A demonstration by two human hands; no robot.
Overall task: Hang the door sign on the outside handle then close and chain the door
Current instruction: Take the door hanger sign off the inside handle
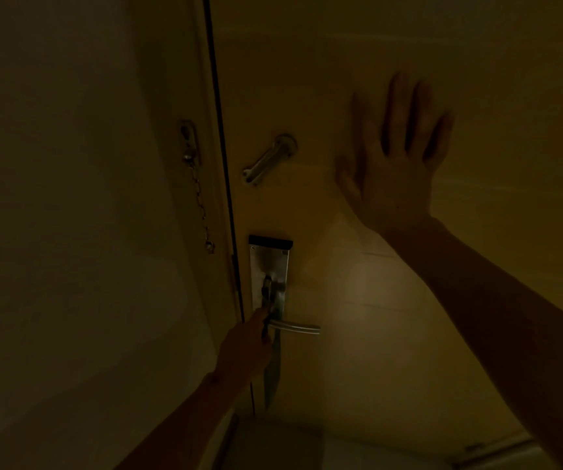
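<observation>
Door (409, 300): looked shut or very nearly, with just a thin dark seam against the frame (202, 232) on the left. Room was really dim so I couldn't swear the latch had caught.
Right hand (395, 164): wide open, fingers spread, palm flat on the door above and to the right of the lock plate (268, 269). Holding nothing.
Left hand (246, 347): down at the near end of the lever handle (293, 328), fingers curled toward it. Too dark to tell if it was actually gripping the lever or only touching it.
Sign: not visible anywhere from in here. Neither hand had it, so my guess was it was already on the outside handle, but that side was hidden.
Chain (200, 205): hanging loose off its bracket on the frame, free end dangling near the top of the lock plate. Not hooked up.
Chain slot (268, 161): the metal track on the door, up and right of the chain, empty.
Stage: I'd say closing was about done and chaining not yet started.
Risks: if the latch hadn't caught, letting go of the door could let it drift open. Also, in that light, the chain's end knob could easily miss the slot.
</observation>
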